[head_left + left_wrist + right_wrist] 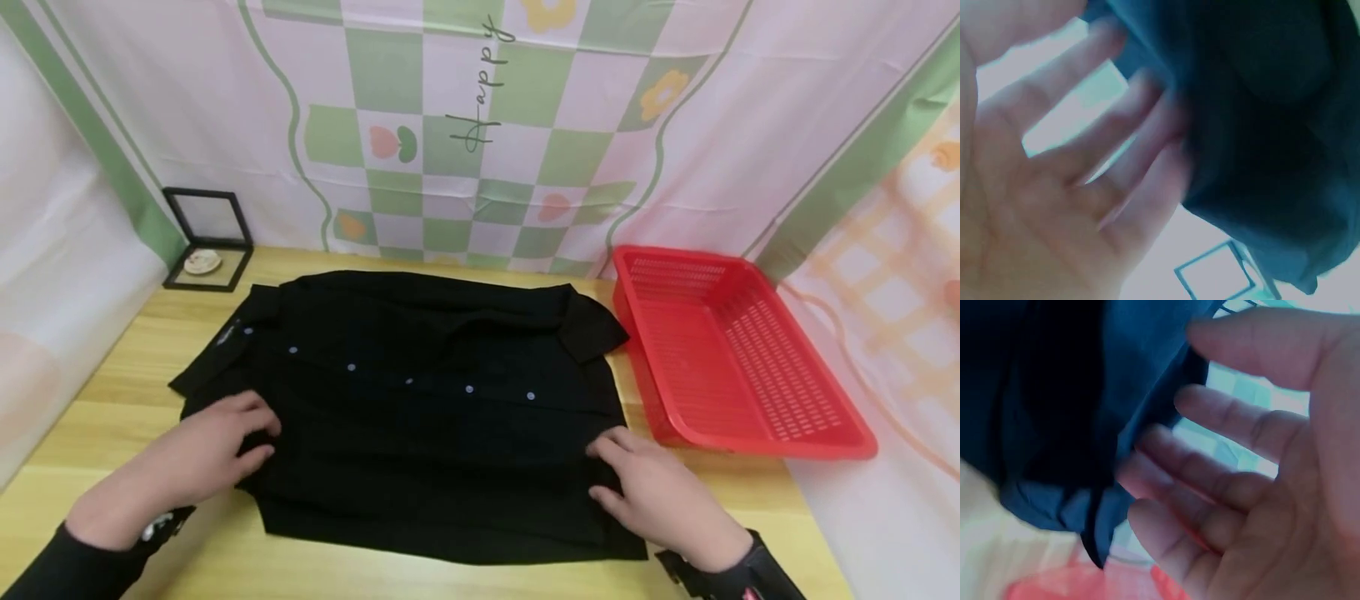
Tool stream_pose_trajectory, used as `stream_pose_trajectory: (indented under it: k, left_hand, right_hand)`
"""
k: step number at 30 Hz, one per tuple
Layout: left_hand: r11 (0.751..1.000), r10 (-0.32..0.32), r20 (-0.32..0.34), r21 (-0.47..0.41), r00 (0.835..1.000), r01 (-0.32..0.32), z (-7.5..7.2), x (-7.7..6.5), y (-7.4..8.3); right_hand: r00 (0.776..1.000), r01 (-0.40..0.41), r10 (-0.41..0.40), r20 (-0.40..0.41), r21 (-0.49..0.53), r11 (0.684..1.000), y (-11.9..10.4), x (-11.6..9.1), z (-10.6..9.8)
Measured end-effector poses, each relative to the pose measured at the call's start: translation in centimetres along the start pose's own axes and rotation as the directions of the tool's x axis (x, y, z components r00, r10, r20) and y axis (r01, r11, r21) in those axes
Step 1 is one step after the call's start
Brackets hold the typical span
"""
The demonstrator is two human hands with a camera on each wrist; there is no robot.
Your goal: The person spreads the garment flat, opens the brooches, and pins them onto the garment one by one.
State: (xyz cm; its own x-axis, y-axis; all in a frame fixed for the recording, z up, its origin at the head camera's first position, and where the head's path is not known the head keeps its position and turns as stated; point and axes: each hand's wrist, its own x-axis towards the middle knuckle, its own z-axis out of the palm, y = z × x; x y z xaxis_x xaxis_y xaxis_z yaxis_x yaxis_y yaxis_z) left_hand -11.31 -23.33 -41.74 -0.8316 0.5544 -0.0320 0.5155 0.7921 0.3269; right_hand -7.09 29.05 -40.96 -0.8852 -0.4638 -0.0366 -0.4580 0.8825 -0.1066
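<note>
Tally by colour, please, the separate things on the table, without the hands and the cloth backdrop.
Black: 2, the button-up shirt and the two-panel hinged frame
Red: 1, the perforated plastic basket
Cream: 1, the small round object in the frame's lower panel, too small to identify
Total: 4

The left arm (pixel 84 565) lies at the lower left of the head view, the right arm (pixel 767 577) at the lower right, both black-sleeved. The left hand (pixel 210 446) and right hand (pixel 654 485) are well apart, backs up, fingers (pixel 1163 537) loosely bent, each thumb (pixel 1260 344) clear of the other 4 fingers
</note>
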Motion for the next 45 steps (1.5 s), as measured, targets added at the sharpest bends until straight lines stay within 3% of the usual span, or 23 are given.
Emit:
stream_pose_trajectory:
  k: [2,6,9,13,16,19,23,27,36,45]
  left_hand:
    - [0.996,-0.065,-0.037,0.058,0.997,0.067,0.3,0.3,-0.4]
    - [0.981,-0.186,0.078,0.068,0.979,0.181,1.4,0.8,-1.6]
    - [0.977,-0.211,0.124,0.056,0.970,0.205,2.0,1.1,-2.3]
    - [0.977,-0.198,0.078,0.101,0.977,0.190,2.4,1.4,-2.6]
    - [0.966,-0.219,0.070,0.156,0.973,0.206,2.2,1.8,-2.4]
    - [0.948,-0.276,0.089,0.192,0.957,0.255,1.7,2.1,-1.9]
    - [0.920,-0.364,0.125,0.206,0.923,0.335,1.3,2.3,-1.5]
    - [0.906,-0.400,0.149,0.211,0.904,0.366,1.1,2.3,-1.4]
    - [0.912,-0.391,0.194,0.215,0.900,0.350,1.0,2.0,-1.7]
    - [0.923,-0.359,0.149,0.201,0.921,0.327,1.3,1.8,-1.3]
  right_hand:
    - [0.998,-0.025,0.026,0.054,-0.013,1.000,-0.1,0.3,0.7]
    - [0.971,-0.122,0.115,0.212,0.019,0.992,0.1,0.6,1.9]
    - [0.948,-0.185,0.166,0.273,0.043,0.982,0.4,1.0,2.0]
    - [0.933,-0.227,0.203,0.297,0.047,0.973,0.8,1.8,1.7]
    - [0.929,-0.235,0.211,0.304,0.044,0.971,1.0,2.3,1.5]
    - [0.928,-0.235,0.213,0.305,0.040,0.971,1.0,2.5,1.3]
    - [0.935,-0.223,0.205,0.290,0.030,0.974,1.0,2.7,1.3]
    - [0.933,-0.229,0.212,0.291,0.026,0.973,1.1,2.6,1.5]
    - [0.922,-0.246,0.218,0.319,0.050,0.968,1.0,2.8,1.7]
    - [0.910,-0.262,0.222,0.350,0.072,0.962,1.5,2.9,1.6]
